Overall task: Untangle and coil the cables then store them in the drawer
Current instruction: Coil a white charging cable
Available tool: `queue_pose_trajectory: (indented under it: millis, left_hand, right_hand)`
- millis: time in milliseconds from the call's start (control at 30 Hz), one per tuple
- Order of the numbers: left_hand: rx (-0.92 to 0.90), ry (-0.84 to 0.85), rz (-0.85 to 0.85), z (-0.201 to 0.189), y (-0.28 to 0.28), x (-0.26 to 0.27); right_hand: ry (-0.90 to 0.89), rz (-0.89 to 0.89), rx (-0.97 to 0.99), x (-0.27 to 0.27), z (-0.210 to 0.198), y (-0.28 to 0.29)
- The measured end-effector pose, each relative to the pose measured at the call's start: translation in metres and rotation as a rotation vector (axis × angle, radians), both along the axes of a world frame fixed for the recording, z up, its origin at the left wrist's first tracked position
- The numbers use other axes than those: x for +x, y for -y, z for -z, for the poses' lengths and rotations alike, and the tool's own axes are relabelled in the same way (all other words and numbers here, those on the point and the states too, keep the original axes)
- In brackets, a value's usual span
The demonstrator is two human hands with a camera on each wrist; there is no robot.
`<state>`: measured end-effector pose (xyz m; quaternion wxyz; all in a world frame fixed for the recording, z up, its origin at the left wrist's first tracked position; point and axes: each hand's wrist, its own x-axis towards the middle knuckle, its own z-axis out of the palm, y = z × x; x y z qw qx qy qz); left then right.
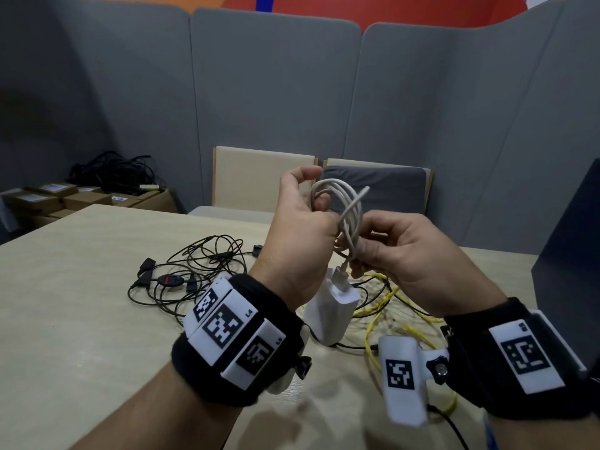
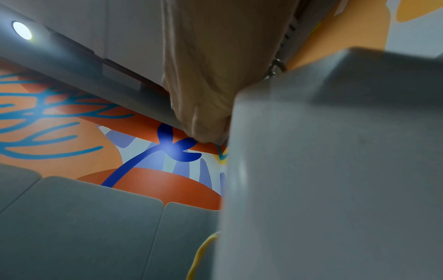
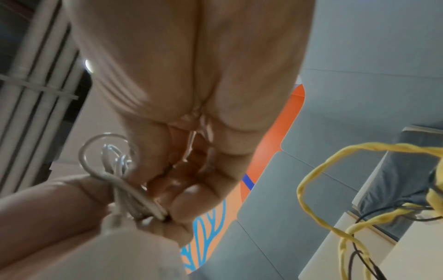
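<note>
White cable: a thin white charging cable [image 1: 344, 209] wound in loose loops, held above the table at centre frame, its plug seated in a white rectangular power adapter [image 1: 331, 306] hanging beneath.
Left hand: the left hand [image 1: 298, 222] holds the loops, fingers curled through the coil, thumb raised.
Right hand: the right hand [image 1: 402, 251] pinches the gathered strands at the coil's lower end; the wrist view shows fingertips [image 3: 182, 206] pressed on the bundle.
Below: a yellow twisted cable [image 1: 389, 306] sprawls on the pale wooden table [image 1: 81, 303], lower right of centre.
Left of centre: a tangle of thin black cables [image 1: 194, 271] lies on the tabletop.
Far left: cardboard boxes [image 1: 65, 199] under more black cords.
</note>
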<state>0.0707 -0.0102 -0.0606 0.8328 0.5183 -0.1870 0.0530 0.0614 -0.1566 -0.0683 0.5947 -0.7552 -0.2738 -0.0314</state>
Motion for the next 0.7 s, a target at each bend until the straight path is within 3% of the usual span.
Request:
queue_pose_trajectory:
  millis: [100, 200, 333, 500, 700]
  left_hand:
    - [-0.066, -0.050, -0.001, -0.004, -0.002, 0.001]
    - [-0.251, -0.145, 0.038, -0.008, -0.010, 0.008]
    - [-0.403, -0.211, 0.084, -0.010, -0.019, 0.015]
    - [-0.517, -0.285, 0.066, -0.009, -0.022, 0.020]
    - [-0.550, -0.331, 0.049, -0.005, -0.018, 0.020]
  right_hand:
    - [0.061, 0.100, -0.026, 0.000, -0.001, -0.002]
    - [0.133, 0.285, -0.143, 0.006, 0.001, 0.006]
    - [0.123, 0.390, -0.182, 0.009, -0.002, 0.024]
    - [0.085, 0.293, -0.229, -0.004, -0.020, 0.046]
    - [0.067, 0.230, -0.477, -0.017, -0.033, 0.063]
